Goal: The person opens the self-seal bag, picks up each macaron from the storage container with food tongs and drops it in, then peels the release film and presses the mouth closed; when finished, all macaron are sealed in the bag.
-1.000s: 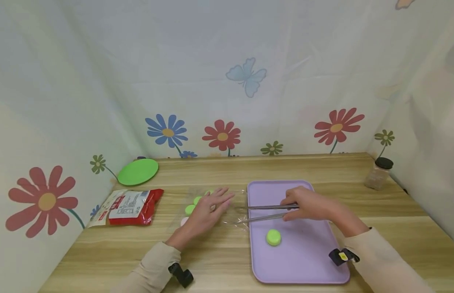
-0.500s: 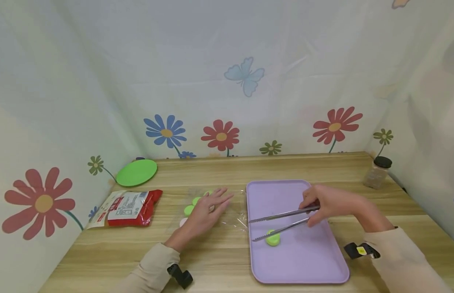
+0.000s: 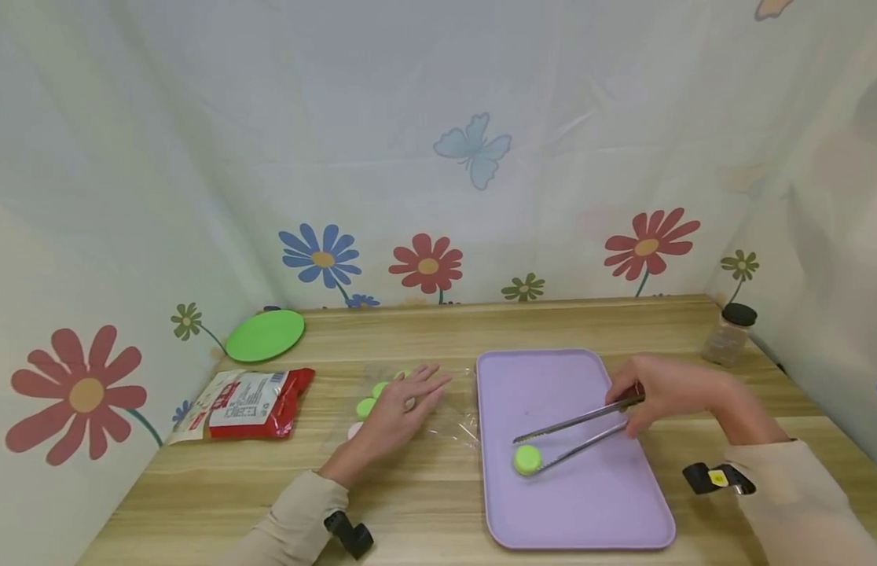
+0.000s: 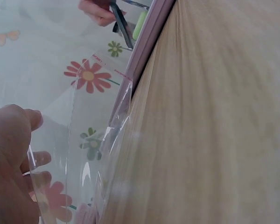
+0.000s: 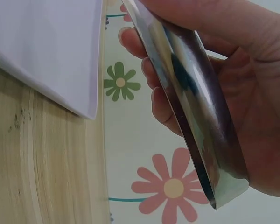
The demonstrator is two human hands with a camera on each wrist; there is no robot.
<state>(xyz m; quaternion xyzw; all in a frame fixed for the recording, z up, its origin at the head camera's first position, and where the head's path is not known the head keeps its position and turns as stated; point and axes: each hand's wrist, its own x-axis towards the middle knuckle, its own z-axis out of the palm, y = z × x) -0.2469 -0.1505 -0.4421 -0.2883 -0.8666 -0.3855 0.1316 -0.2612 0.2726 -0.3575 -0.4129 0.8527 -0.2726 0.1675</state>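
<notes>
Round lime-green macaron-shaped piece (image 3: 527, 460): sits on the rectangular lilac tray (image 3: 580, 503), between the tips of silver metal tongs (image 3: 580, 420) gripped by the right hand (image 3: 672, 389); best pinched lightly, tips level. Left hand (image 3: 399, 405): fingers extended, lies over clear plastic packaging (image 3: 456, 424).

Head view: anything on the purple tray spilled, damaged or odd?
No spill or damage visible on the purple tray. One oddity: a faint reddish speck beyond the green piece, standing out on the plain surface; too small to identify.
</notes>
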